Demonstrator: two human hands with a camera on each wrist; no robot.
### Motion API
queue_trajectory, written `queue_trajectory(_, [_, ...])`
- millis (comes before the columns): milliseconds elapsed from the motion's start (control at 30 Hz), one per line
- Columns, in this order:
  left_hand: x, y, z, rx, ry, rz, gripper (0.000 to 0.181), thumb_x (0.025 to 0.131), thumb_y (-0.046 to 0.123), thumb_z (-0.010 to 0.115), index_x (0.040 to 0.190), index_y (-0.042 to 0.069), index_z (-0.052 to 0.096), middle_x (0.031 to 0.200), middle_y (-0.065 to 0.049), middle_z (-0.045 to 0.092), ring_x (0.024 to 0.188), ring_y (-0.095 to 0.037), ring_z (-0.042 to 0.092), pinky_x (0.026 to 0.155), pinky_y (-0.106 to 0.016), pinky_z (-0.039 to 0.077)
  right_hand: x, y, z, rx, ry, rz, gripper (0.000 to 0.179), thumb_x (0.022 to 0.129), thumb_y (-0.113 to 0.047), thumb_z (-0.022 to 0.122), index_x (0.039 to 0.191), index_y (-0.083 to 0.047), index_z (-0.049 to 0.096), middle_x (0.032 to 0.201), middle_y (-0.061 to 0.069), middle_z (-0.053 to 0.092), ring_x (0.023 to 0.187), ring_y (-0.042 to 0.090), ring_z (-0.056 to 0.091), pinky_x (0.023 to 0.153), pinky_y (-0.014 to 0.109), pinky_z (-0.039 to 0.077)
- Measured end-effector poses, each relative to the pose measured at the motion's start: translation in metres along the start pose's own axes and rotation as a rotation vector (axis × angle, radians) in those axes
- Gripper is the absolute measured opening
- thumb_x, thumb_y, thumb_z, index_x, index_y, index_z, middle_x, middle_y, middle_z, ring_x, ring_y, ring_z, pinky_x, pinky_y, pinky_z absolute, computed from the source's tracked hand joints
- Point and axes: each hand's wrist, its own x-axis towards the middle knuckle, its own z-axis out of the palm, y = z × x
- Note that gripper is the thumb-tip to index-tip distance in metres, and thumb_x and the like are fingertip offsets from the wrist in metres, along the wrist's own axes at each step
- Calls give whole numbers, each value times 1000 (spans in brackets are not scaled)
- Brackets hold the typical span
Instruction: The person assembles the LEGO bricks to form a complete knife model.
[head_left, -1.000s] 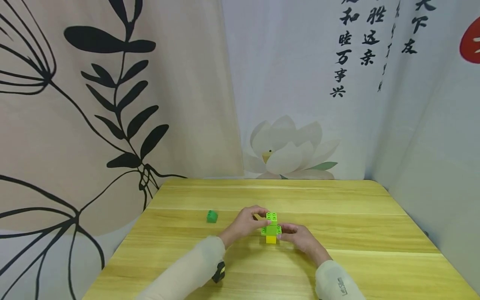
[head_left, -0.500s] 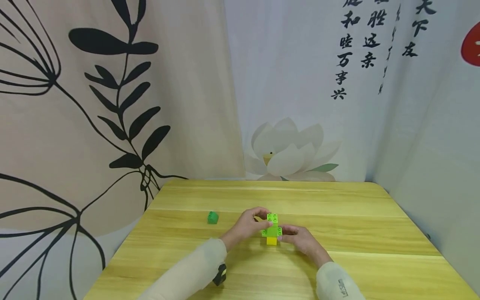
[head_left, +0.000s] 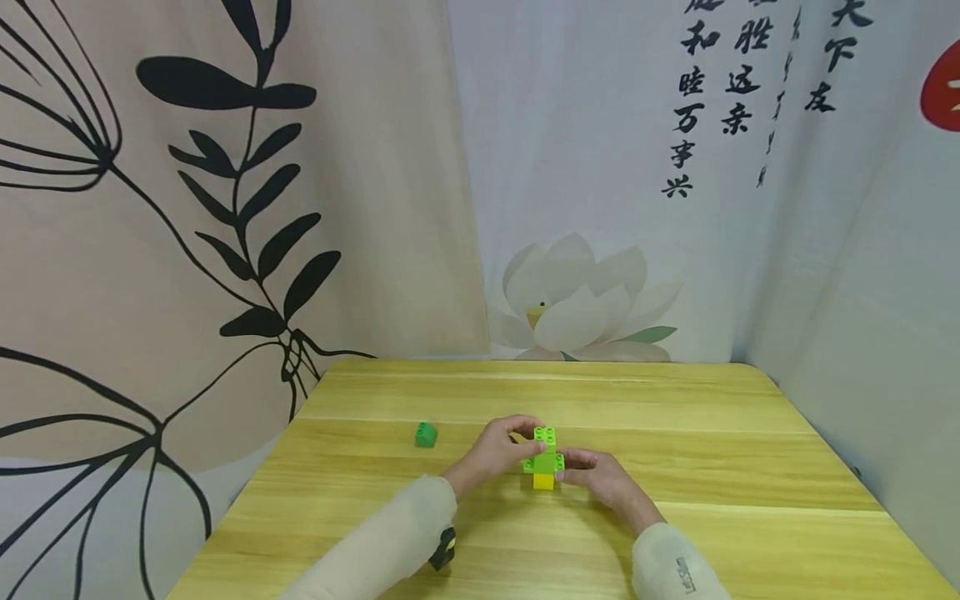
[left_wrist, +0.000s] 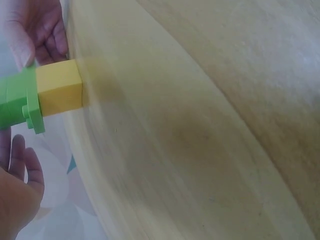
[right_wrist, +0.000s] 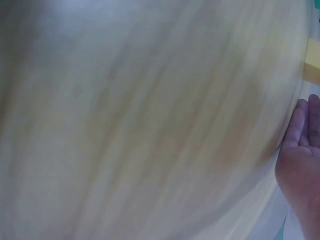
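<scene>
A small tower of toy building bricks stands on the wooden table. At its foot is a yellow brick, with a wider light-green piece above it and light-green bricks on top. My left hand pinches the upper green part between thumb and fingers. From the other side my right hand holds the wider green piece, its thumb near the yellow brick. In the left wrist view the tower lies sideways, its yellow brick against the tabletop. The right wrist view shows only the right hand and a yellow corner.
A darker green brick rests on the table to the left of the hands. Beside the left sleeve shows a small dark piece with a yellow spot. Printed curtains hang behind the table and along its sides.
</scene>
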Motion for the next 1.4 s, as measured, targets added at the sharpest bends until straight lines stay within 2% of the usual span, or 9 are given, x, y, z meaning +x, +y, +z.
queue_trajectory(233, [3,-2,7,7,0,19,25,92,29,73,115,21,71,108,5,62,108,-31,55,76,-30,48,-4,-1,-5,-11,-3,-6,52,88,-28,76,132,-4,62,129,14,63,121,34,56,101,54,42])
queue_trajectory(467, [4,-4,12,-19,10,16,24,92,30,73,115,22,71,108,6,63,105,-23,55,76,-31,49,-4,1,-6,-1,3,5,53,87,-31,77,132,-6,63,128,12,64,120,32,57,101,54,42])
queue_trajectory(767, [-5,-2,8,2,50,-16,35,91,36,73,124,23,69,114,7,63,109,-23,56,84,-36,48,-2,-1,-4,-27,-9,-8,54,88,-32,76,133,-5,62,130,13,63,122,34,55,101,54,42])
queue_trajectory(933, [-7,-2,5,-30,66,-29,37,90,34,75,124,20,69,113,6,64,110,-22,56,86,-37,47,-2,-4,-2,-38,-13,-15,54,88,-32,76,132,-5,62,129,13,63,121,34,56,101,53,43])
queue_trajectory(1167, [-8,-3,0,-75,60,-31,43,90,31,76,126,10,66,112,4,65,109,-24,56,89,-39,47,-3,-4,-1,-28,-5,-10,51,88,-28,77,131,-4,63,128,13,64,120,33,57,99,53,44])
queue_trajectory(1400, [-6,-7,-2,-74,45,-37,44,89,32,76,127,11,67,114,3,65,111,-25,56,91,-41,46,-3,-4,-1,-21,5,-5,51,87,-26,77,131,-4,63,127,13,64,119,33,57,99,53,44])
